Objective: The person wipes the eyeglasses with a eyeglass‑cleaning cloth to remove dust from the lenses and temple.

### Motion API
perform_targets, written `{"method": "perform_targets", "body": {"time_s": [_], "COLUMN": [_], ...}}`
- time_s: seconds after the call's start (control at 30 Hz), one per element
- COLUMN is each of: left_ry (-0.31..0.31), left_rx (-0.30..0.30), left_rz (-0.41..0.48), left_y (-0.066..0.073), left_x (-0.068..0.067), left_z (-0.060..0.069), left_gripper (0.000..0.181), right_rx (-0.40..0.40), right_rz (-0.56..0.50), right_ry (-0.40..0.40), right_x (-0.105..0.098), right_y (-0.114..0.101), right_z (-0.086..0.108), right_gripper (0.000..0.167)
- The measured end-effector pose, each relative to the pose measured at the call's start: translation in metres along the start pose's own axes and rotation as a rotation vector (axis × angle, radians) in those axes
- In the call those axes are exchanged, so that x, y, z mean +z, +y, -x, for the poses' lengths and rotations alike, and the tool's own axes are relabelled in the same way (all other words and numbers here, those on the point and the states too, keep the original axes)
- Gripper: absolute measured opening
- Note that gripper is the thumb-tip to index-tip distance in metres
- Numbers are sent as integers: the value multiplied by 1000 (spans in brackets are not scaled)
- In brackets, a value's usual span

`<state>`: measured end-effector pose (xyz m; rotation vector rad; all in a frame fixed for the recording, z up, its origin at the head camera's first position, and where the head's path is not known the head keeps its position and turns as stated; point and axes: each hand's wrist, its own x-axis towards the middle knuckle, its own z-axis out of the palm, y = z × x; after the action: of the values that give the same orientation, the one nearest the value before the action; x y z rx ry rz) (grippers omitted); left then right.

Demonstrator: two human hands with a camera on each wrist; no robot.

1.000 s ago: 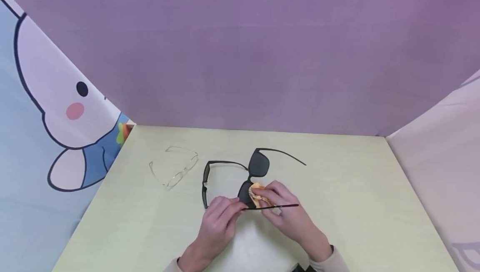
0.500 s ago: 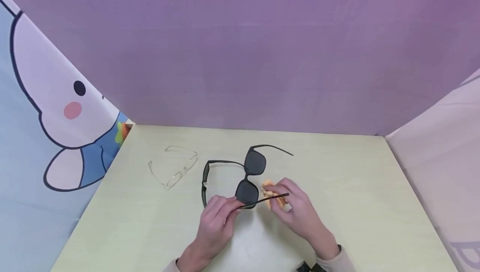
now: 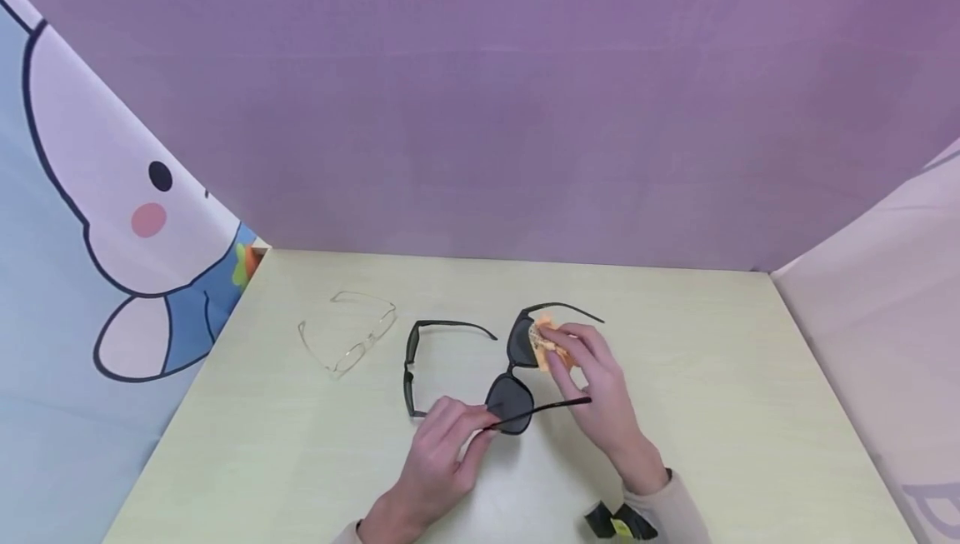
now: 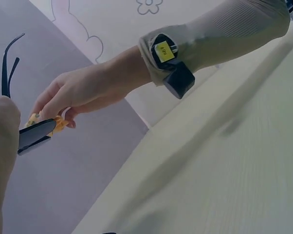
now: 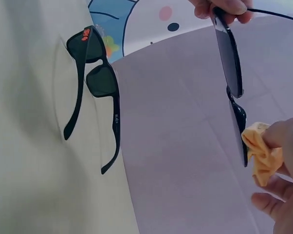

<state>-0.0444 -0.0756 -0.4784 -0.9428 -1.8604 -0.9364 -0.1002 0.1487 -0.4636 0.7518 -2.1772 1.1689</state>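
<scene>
A pair of black sunglasses (image 3: 511,402) is held up off the table, its arms unfolded. My left hand (image 3: 442,452) pinches it at the near hinge, beside the near lens. In my right hand (image 3: 596,381) is a bunched orange cloth (image 3: 551,344), pinched between thumb and fingers and touching the far lens. The right wrist view shows the cloth (image 5: 263,153) against the end lens, with the left hand (image 5: 224,7) at the opposite end of the frame. From the left wrist view, the right hand (image 4: 83,92) and cloth appear behind the dark lens (image 4: 37,134).
Another pair of black sunglasses (image 3: 411,365) lies unfolded on the table (image 3: 712,411), left of the held pair. Farther left are thin-framed clear glasses (image 3: 363,344). A purple wall (image 3: 480,111) closes the back, and printed sheets stand at both sides.
My right hand draws the cloth off the near lens, then moves it away from me onto the far lens. The held sunglasses shift and tilt slightly; my left hand keeps its pinch.
</scene>
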Motion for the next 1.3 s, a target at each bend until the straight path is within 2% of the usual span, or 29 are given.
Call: {"method": "perform_targets", "body": {"time_s": [0.2,0.43,0.5,0.67,0.8,1.07,1.3], "left_ry": [-1,-6,-4,10,22,39,36], "left_rx": [42,57,59,64,53,54,76], "left_rz": [-33,-46,-42,-37,-47,-49,-40], "left_y": [-1,-1,0,1,2,2,4], "left_x": [0,0,0,2,3,4,4], "left_z": [-4,-7,-7,-8,-7,-7,-8], "left_gripper": [22,22,23,24,25,25,24], "right_rx": [-11,-92,-101,-72,-56,-63,-49], "right_rz": [46,-39,-33,95,140,-12,127], "right_ry": [-52,-171,-164,-72,-75,-214,-79], "right_x": [2,-1,-1,3,5,1,2], "right_y": [2,4,6,9,9,6,8], "right_z": [-9,-13,-14,-16,-12,-10,-10], "right_gripper": [37,35,36,34,35,31,36]}}
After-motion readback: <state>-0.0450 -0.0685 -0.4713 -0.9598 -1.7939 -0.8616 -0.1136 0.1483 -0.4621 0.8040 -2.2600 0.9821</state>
